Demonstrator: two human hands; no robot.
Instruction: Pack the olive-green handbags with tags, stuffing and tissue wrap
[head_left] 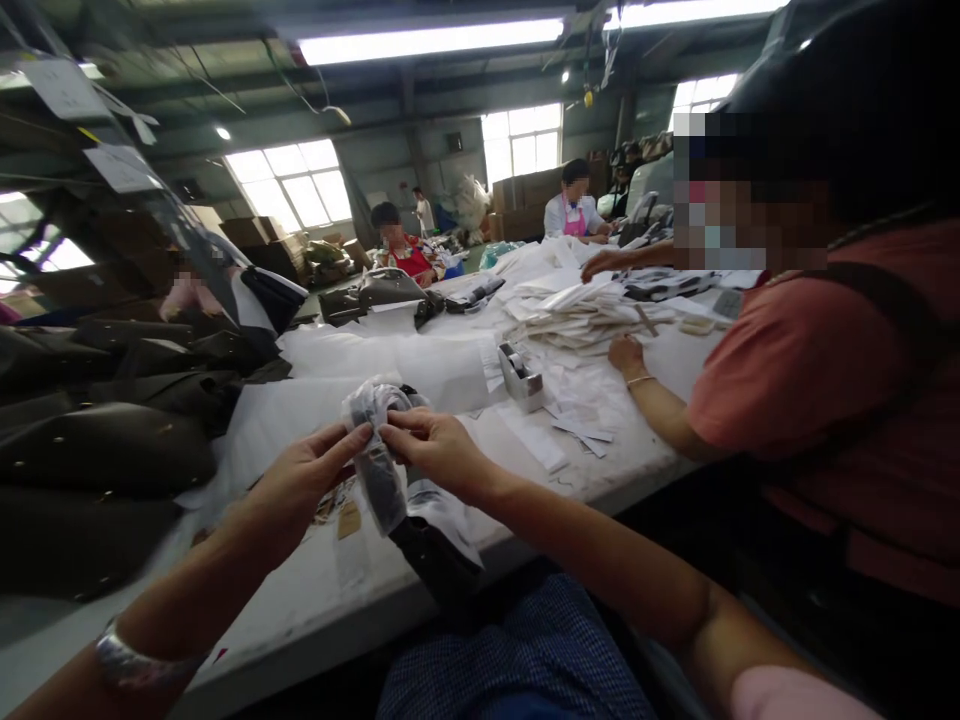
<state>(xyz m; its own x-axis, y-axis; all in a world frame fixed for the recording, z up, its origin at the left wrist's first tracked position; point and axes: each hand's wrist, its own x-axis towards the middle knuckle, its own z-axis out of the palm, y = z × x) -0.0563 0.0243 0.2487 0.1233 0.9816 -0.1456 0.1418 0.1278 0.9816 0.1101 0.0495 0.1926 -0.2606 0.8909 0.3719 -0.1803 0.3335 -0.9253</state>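
Observation:
My left hand [319, 470] and my right hand [442, 455] meet over the near part of the table. Between them they hold a dark strap [381, 485] wrapped in thin, see-through white material, curled into a loop at the top. The left thumb and fingers pinch its left side. On the other side, my right thumb and fingertips press the curled part. Below, a dark piece with a small stud [435, 555] lies over the table's front edge, partly covered by white wrapping; whether it joins the strap cannot be seen.
A tape dispenser [521, 378] stands beyond my right hand, near loose paper strips [581, 435]. White sheets [577, 315] are piled farther back. Dark studded bags [97, 450] fill the left. A co-worker [840, 400] stands close at right, one hand [626, 355] on the table.

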